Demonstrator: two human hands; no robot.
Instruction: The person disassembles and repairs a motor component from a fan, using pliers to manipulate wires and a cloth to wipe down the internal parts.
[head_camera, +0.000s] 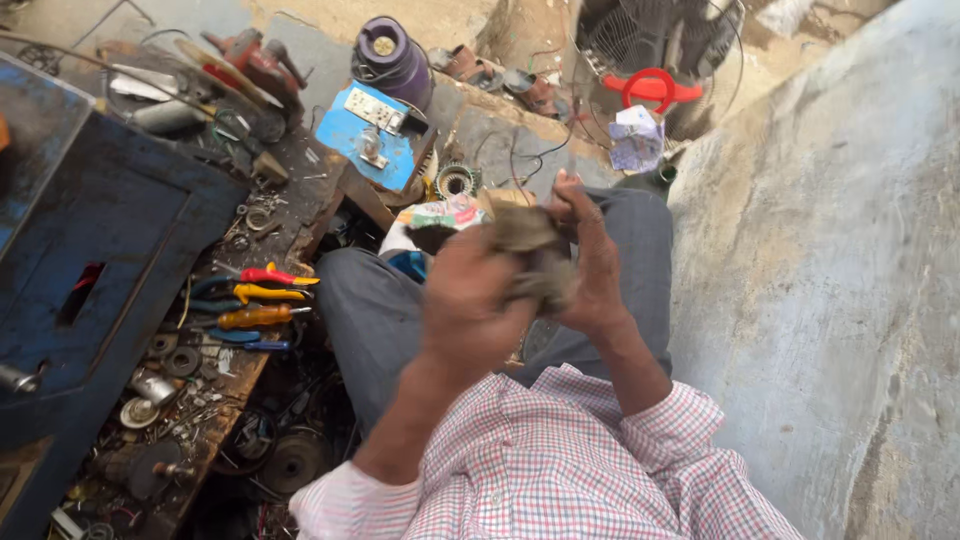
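**Both hands bunched on a grimy rag over the lap**

From the head camera, looking down: the person sits with knees up, grey trousers (380, 300) and a checked shirt with the sleeves rolled. The left hand (468, 305) and the right hand (590, 262) meet in front of the chest, both closed around a dirty grey-brown rag (535, 255). The left hand is blurred, its fingers curled onto the rag from below; the right hand's fingers wrap over it from the far side. The rag sits between the two palms, above the right thigh, clear of the bench.

To the person's left runs a cluttered wooden bench (290, 225), strewn with washers and small metal parts. A row of screwdrivers and pliers (262, 300) with red, yellow and orange handles lies on it, well apart from the hands. A blue metal box (110, 240) stands further left. Ahead sit a blue board with a white socket (372, 135), a purple spool (392, 58) and a red ring-shaped part (652, 88). A rough grey wall (830, 260) rises on the right.
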